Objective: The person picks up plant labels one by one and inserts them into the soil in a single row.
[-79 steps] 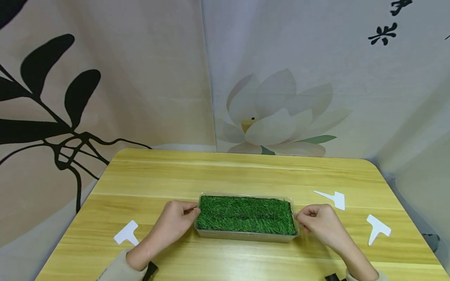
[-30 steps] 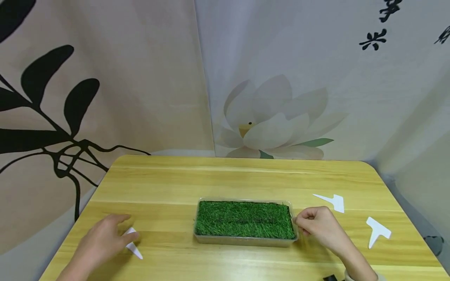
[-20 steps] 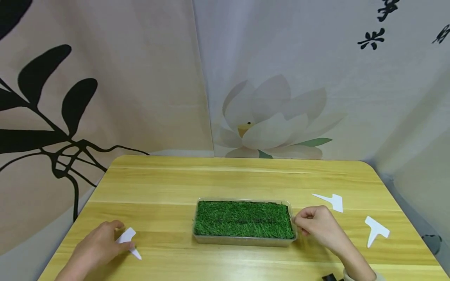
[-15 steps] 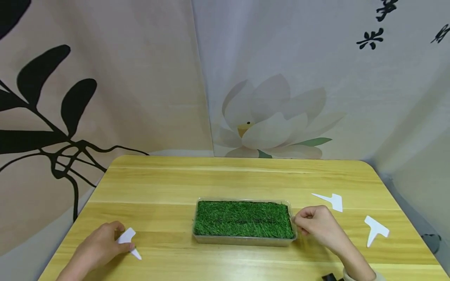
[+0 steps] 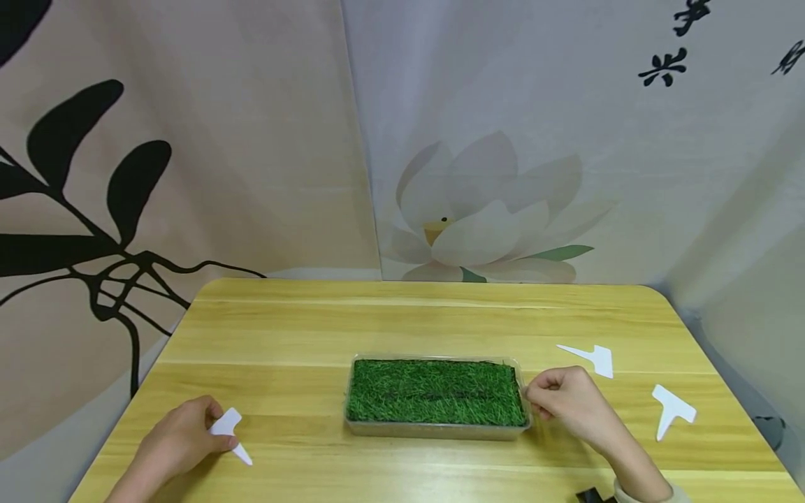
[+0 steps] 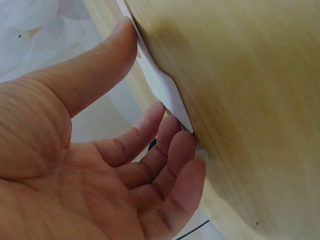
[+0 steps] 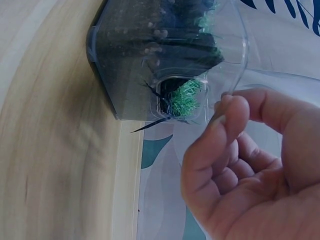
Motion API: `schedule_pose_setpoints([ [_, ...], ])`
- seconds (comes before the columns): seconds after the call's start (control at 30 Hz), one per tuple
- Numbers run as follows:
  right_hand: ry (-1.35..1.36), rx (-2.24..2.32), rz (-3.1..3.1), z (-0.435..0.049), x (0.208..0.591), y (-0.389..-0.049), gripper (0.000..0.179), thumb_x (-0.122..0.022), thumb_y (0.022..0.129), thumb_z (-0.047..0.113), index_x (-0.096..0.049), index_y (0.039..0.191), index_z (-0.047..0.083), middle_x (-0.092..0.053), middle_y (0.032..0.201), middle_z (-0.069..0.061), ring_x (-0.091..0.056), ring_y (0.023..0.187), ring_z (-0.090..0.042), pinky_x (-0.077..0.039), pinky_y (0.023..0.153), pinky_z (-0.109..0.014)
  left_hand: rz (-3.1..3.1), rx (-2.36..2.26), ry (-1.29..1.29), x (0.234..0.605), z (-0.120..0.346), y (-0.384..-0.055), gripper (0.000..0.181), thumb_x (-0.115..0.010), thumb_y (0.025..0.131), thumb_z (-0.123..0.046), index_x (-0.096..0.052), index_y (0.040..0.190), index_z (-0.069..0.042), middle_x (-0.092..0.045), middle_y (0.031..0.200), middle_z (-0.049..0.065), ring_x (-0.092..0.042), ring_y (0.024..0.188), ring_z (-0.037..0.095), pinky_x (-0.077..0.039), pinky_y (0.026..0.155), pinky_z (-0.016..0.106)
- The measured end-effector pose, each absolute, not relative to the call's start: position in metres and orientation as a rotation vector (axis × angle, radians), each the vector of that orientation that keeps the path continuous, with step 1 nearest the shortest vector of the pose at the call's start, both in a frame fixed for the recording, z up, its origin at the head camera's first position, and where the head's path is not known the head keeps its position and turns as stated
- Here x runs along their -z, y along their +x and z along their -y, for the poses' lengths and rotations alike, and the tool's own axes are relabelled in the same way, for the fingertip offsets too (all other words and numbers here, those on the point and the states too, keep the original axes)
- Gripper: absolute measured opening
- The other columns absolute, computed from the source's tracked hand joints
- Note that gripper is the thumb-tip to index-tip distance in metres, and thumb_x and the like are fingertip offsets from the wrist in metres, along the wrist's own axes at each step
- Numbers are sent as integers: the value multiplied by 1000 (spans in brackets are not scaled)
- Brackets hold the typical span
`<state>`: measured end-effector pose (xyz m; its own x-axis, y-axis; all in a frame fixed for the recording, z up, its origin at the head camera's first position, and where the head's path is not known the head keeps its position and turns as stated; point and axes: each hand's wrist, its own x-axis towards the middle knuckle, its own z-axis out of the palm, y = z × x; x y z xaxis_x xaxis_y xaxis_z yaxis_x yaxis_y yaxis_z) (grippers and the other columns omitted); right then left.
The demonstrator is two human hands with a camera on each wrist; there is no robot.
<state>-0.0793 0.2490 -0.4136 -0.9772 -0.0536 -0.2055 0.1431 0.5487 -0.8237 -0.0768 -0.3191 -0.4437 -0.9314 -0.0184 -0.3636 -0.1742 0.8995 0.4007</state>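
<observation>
A clear plastic box [image 5: 434, 432] filled with green artificial grass [image 5: 440, 391] stands mid-table. My right hand [image 5: 569, 402] pinches the rim at its right end; in the right wrist view, thumb and index finger meet on the clear edge. At the left, my left hand [image 5: 182, 436] holds a white T-shaped plant label [image 5: 228, 423] between thumb and fingers. In the left wrist view this white label [image 6: 160, 85] spans from the thumb tip to the fingertips, close to the tabletop. The hand covers part of it in the head view.
Two more white plant labels lie right of the box: one label [image 5: 600, 360] farther back, another label [image 5: 673, 411] nearer the right edge. The wooden table [image 5: 302, 321] has rounded back corners, and a printed curtain [image 5: 283, 140] hangs behind it.
My left hand has let go of the box's left end, moved left to the plant label and drawn its fingers in on it. My right hand keeps its pinch on the rim.
</observation>
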Motion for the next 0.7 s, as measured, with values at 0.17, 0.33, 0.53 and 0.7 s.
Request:
schedule_pose_setpoints([
  [0.17,68,1399,-2582,-249,413,-79,9,-71,87,6,-74,80,2,-68,69,-9,-65,65,-20,-50,62,-27,-2726,-629,-150,443,317,-76,46,-93,78,-27,-63,100,0,-64,91,3,-55,79,22,-44,68,39],
  [0.33,73,1395,-2580,-249,413,-79,9,-70,87,5,-74,80,2,-68,68,-9,-64,65,-20,-48,60,-26,-2727,-668,-161,445,316,-77,45,-94,77,-24,-62,97,0,-62,87,3,-54,78,23,-43,67,37],
  [0.53,72,1404,-2561,-250,412,-79,9,-70,88,5,-74,80,2,-67,68,-8,-62,65,-18,-46,57,-25,-2743,-755,-160,446,318,-77,36,-91,80,-16,-63,96,2,-61,84,2,-54,76,22,-43,66,35],
  [0.7,76,1404,-2561,-250,412,-79,9,-70,88,5,-75,81,2,-67,68,-8,-62,64,-18,-48,59,-26,-2763,-821,-172,445,319,-78,16,-80,87,-4,-67,93,3,-60,80,2,-53,73,20,-43,62,30],
])
